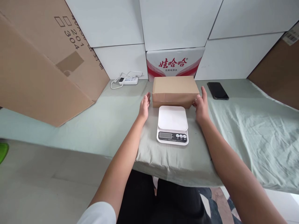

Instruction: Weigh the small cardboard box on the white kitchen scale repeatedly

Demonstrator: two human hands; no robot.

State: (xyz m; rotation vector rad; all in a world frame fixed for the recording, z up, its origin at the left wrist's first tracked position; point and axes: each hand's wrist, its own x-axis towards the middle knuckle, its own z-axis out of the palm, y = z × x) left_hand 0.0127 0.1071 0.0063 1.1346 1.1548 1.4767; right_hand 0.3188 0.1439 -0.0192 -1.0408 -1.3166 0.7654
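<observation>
A closed brown cardboard box lies on the pale green cloth, just behind a white kitchen scale with a dark display and three buttons. My left hand is flat and open a little left of the box, apart from it. My right hand touches the box's right end, fingers extended, thumb against the front corner. Nothing rests on the scale's platform.
A black phone lies right of the box. A white power strip with cable sits at the back left. A red-and-white printed carton stands behind the box among white cartons. A large brown cardboard sheet leans at left.
</observation>
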